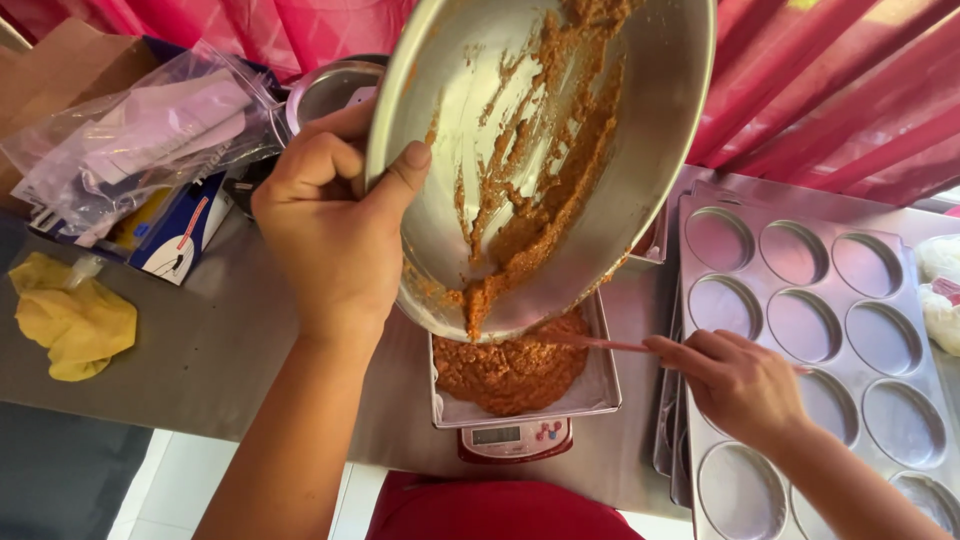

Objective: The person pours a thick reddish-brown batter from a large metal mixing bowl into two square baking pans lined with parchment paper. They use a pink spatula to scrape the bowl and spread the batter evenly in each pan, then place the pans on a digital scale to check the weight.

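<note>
My left hand (pixel 330 225) grips the rim of a large steel bowl (pixel 650 120), tilted steeply over a small rectangular metal tray (pixel 603 385). Orange-brown paste (pixel 545 215) smears the bowl's inside and runs down to its lower lip. More of the same paste (pixel 510 372) lies heaped in the tray. The tray rests on a small red kitchen scale (pixel 515 440). My right hand (pixel 740 385) holds a thin pinkish spatula (pixel 610 345) whose tip reaches under the bowl's lip, just above the tray.
A steel baking pan with several oval moulds (pixel 800 260) lies at the right on the steel table (pixel 200 350). A yellow cloth (pixel 70 315), clear plastic bags (pixel 140 130) and a blue box (pixel 185 235) sit at the left. Red fabric (pixel 830 90) hangs behind.
</note>
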